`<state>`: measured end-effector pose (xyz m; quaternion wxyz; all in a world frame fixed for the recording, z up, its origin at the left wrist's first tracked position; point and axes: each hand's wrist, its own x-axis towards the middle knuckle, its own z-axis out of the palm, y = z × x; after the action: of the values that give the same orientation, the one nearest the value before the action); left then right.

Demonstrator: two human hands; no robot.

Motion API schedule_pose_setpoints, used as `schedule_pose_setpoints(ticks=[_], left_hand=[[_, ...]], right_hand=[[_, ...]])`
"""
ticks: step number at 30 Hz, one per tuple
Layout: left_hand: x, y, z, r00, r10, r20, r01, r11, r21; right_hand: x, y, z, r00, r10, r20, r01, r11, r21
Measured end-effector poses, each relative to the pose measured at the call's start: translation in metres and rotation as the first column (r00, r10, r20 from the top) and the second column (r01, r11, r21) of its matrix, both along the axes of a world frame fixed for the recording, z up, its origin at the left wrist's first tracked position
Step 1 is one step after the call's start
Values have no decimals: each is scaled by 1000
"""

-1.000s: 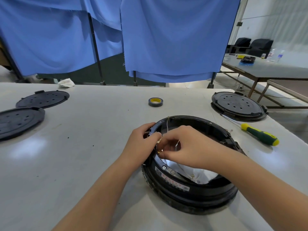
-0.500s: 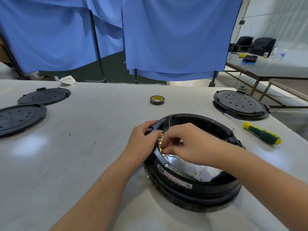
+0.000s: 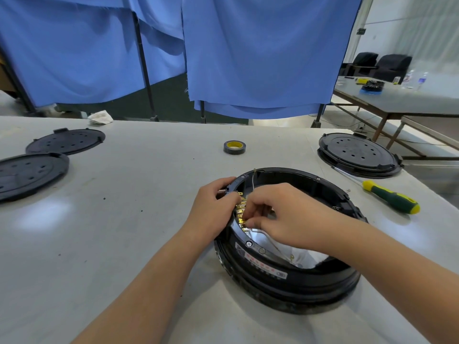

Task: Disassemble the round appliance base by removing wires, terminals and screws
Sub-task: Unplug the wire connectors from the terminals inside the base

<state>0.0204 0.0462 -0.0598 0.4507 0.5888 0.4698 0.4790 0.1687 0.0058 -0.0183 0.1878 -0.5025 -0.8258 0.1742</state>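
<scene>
Black base [image 3: 293, 276] sits lower centre-right on the surface [image 3: 124, 219], gold terminals [image 3: 240, 213] in a row along its inner left rim, row running near-to-far. Right hand [image 3: 283, 214] reaches in from the right, fingertips pinched together on the near end of the row; left hand [image 3: 213, 207] grips the rim just outside it, so the right is the working hand. Thin wire [image 3: 253, 181] sticks up behind the hands; screwdriver [image 3: 390, 199] lies unused at right, tape [image 3: 234, 147] upper centre.

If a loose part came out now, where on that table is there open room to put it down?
The widest bare stretch lies between the two black covers at left and the base. Another lies in front of the tape. It is tighter at right, where the screwdriver lies between the base and a third cover.
</scene>
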Motion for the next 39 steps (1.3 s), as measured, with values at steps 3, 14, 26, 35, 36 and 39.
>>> schedule_pose_setpoints(ticks=[3, 14, 26, 35, 36, 39], left_hand=[[0, 0, 0, 1000, 11, 14, -11, 1000, -17], [-1, -2, 0, 1000, 4, -12, -4, 999, -53], [-3, -1, -3, 998, 34, -57, -39, 995, -90], [-3, 3, -5, 999, 32, -42, -36, 995, -96], [-3, 3, -6, 999, 31, -41, -35, 995, -96], [-3, 3, -6, 998, 30, -47, -35, 995, -95]], right_hand=[[3, -3, -2, 998, -52, 26, 52, 999, -2], [48, 19, 51, 844, -285, -455, 264, 958, -110], [133, 99, 10, 805, -590, -62, 565, 795, -221], [135, 113, -29, 833, -553, -13, 544, 823, -165], [135, 113, -29, 838, -546, -15, 536, 829, -160], [136, 114, -30, 853, -522, 17, 520, 846, -117]])
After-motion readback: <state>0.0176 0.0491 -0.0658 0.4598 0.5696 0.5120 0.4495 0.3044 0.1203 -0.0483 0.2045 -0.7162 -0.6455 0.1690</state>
